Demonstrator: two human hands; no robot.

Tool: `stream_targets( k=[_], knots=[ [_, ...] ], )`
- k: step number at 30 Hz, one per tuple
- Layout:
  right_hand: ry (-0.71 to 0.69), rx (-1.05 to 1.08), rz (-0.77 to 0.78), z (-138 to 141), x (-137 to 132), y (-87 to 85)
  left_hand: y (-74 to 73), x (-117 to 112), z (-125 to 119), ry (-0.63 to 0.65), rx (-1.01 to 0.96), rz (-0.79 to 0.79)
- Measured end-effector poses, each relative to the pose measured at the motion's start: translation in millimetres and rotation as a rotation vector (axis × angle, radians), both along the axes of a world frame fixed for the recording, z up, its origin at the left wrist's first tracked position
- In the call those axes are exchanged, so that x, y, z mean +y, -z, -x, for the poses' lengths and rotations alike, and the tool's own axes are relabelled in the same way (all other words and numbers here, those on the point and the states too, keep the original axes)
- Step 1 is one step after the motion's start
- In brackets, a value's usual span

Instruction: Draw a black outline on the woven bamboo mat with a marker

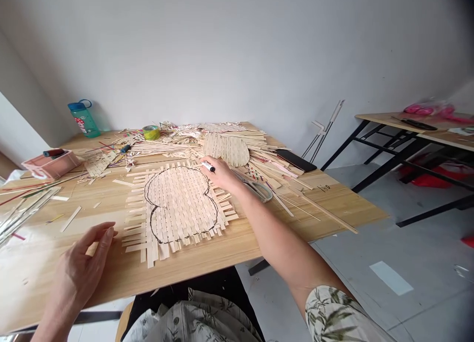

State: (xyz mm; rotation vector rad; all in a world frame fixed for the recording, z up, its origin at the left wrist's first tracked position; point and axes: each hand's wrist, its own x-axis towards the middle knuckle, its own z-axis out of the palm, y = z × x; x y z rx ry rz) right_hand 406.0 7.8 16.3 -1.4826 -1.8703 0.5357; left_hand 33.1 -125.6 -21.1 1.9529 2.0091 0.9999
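Observation:
A woven mat of pale flat strips [176, 203] lies on the table, its loose ends sticking out all round. A black outline with rounded lobes is drawn on it. My right hand [220, 174] is closed around a white marker with a black end [209, 167], at the mat's upper right edge. On the bare wood left of the mat rests my left hand [87, 260]. Its fingers are loosely curved, with a gap between thumb and index finger and nothing held. Just beyond the right hand sits a smaller rounded woven piece [229, 150].
Loose strips [163, 148] are heaped along the back of the wooden table [237, 240]. Scissors [261, 190] and a black phone-like slab [296, 160] lie to the right. A tape roll [151, 132], a teal bottle [86, 120] and a pink basket [54, 165] stand farther off.

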Motion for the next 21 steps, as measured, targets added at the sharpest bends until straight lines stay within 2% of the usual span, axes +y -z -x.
stream_targets(
  k=[9,14,21],
  knots=[
    [-0.059,0.101,-0.025,6,0,1.2,1.7,1,5,0.078,-0.009,0.066],
    [-0.01,0.143,-0.026,3,4,1.9,3.5,1,1,0.037,0.001,0.037],
    [-0.039,0.171,0.031,4,-1,2.9,-6.4,1,-7,-0.01,-0.006,0.06]
  ],
)
